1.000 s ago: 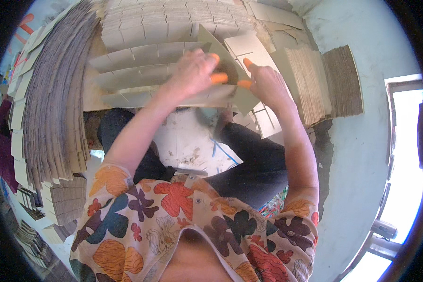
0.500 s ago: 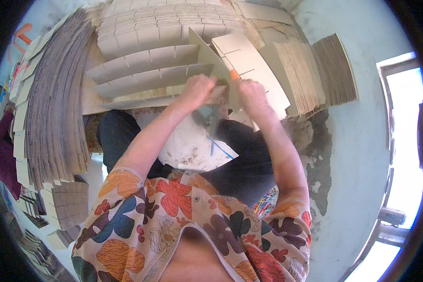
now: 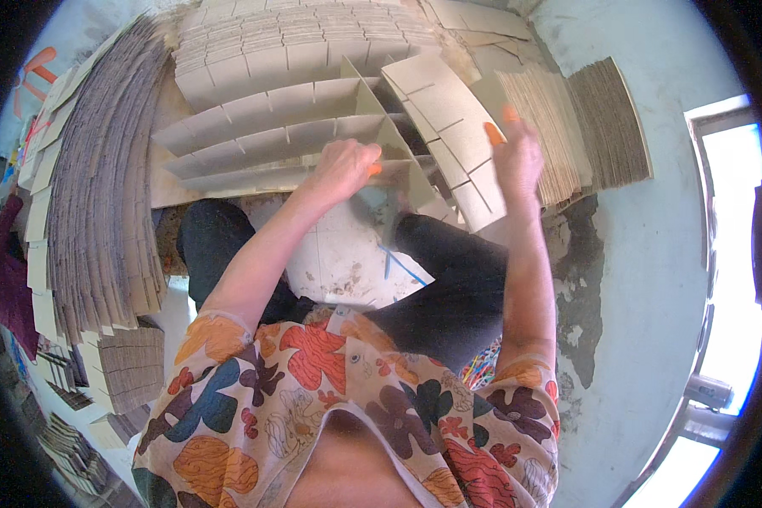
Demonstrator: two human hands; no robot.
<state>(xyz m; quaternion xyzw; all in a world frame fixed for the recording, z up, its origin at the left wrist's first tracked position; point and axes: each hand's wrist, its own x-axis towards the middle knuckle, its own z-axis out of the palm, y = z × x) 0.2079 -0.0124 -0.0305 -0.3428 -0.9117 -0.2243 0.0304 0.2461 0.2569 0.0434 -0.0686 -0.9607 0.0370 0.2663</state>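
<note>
right hand (image 3: 518, 157) has been shifted rightward since the earlier frame, away from the upright cross strip (image 3: 368, 102), and is now placed above the border between a pale slotted pile (image 3: 432, 106) and a fanned stack (image 3: 559, 135). its orange-tipped thumb and forefinger are held apart, nothing being seen between them; contact with the pile cannot be told. left hand (image 3: 343, 168) has been kept beside the near part of the cross strip, its fingers curled; whether anything is gripped cannot be told. the cross strip is found standing at the right-hand portion of three long slotted strips (image 3: 262, 151), set on edge in rows and crossed by it. the right end of the nearest row is partly hidden by the left hand. close room is noted on the right, where the pale pile is laid aslant just beside the cross strip and is backed by the fanned stack and a darker stack (image 3: 605, 127) near the wall (image 3: 652, 195). the far side is closed off by a slotted bundle (image 3: 305, 46), the left side by a tall bank of sheets (image 3: 102, 186). blue strapping (image 3: 406, 267) is seen between the legs, and coloured strands (image 3: 483, 364) are seen beside the right thigh.
</note>
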